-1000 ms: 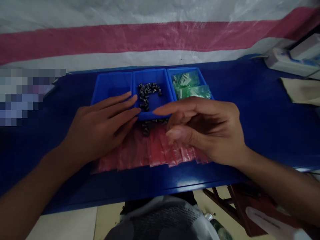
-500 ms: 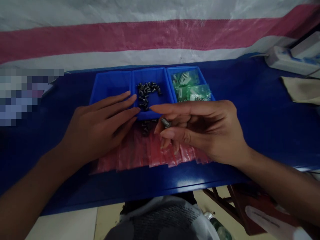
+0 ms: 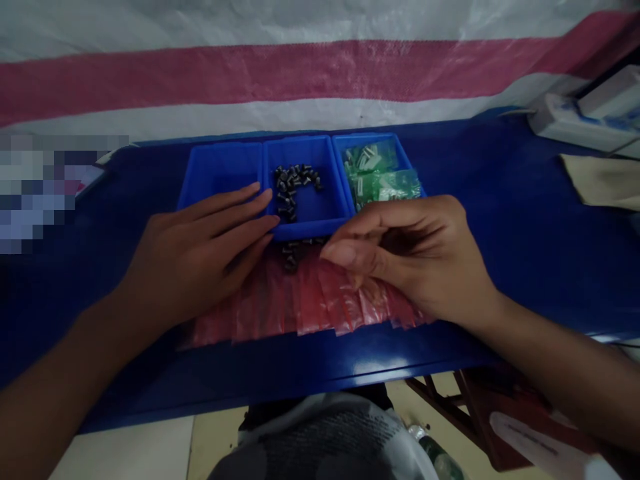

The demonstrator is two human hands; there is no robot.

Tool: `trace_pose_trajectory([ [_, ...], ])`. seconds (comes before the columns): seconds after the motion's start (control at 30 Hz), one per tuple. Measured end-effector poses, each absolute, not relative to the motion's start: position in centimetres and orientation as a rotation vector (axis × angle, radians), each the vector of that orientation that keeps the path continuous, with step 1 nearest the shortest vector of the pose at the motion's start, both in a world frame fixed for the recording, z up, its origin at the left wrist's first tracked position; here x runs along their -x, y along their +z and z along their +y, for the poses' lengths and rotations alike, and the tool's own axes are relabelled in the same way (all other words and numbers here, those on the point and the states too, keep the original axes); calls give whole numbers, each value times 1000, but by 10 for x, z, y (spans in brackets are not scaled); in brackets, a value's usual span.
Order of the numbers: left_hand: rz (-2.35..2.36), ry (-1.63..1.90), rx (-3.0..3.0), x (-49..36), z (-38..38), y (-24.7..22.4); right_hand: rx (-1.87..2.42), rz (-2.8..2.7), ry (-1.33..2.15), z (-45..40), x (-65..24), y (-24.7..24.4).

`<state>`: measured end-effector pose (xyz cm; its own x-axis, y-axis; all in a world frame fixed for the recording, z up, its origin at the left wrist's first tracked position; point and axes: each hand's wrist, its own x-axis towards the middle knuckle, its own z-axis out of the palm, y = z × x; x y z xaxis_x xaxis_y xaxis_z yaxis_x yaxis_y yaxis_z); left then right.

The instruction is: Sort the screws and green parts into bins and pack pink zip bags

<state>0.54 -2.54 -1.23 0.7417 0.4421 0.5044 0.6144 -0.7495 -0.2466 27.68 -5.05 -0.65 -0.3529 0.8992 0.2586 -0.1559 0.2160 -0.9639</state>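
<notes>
Head view, blue table — left hand flat, right hand curled, maybe empty.

one head-worn view looks forward and down, close over the left hand and right hand.

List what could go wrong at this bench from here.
The left hand lies with its fingertips at the rim of the blue tray, so a nudge could shift the tray and scatter the dark metal screws inside. Loose screws also sit on the fanned red plastic bags, close to the right hand, which could perhaps knock them among the bags or off the blue table.
</notes>
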Motion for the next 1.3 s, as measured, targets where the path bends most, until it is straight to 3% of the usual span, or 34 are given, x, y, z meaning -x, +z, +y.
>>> trace_pose_trajectory([
  [0.1,-808,-581,2543,-4,-25,-14,798,-1461,1250,-48,-278,-10],
  [0.33,-834,-581,2553,-3,-26,-13,681,-2271,215,-48,-285,-22],
  [0.47,-835,-573,2574,-2,-26,-13,600,-2585,-53,-50,-278,-35],
  [1.0,-809,-569,2542,-5,-24,-14,514,-2570,54,-44,-276,-39],
  [1.3,-800,-578,2549,-5,-24,-13,582,-2335,454,-48,-279,-30],
])
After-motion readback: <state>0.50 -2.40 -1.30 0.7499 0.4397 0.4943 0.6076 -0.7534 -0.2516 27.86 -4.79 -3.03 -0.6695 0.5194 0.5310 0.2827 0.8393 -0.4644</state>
